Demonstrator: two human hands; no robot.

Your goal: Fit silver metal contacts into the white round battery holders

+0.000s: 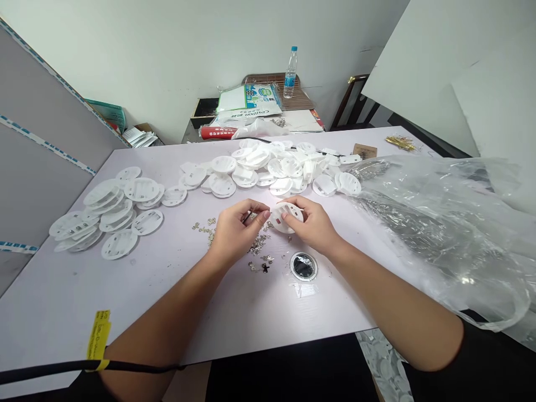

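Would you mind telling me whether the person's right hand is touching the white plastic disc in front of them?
Touching: the head view shows the right hand gripping the white plastic disc, with its fingers pressed against the disc's edge.

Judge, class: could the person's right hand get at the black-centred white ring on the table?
Probably yes: the right hand is close to the black-centred white ring, nothing between them, though it may first need to release the white plastic disc.

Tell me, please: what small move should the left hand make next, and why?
Probably the left hand should bring its small metal clip to a rectangular slot in the round white plastic disc, because the right hand holds that disc close by.
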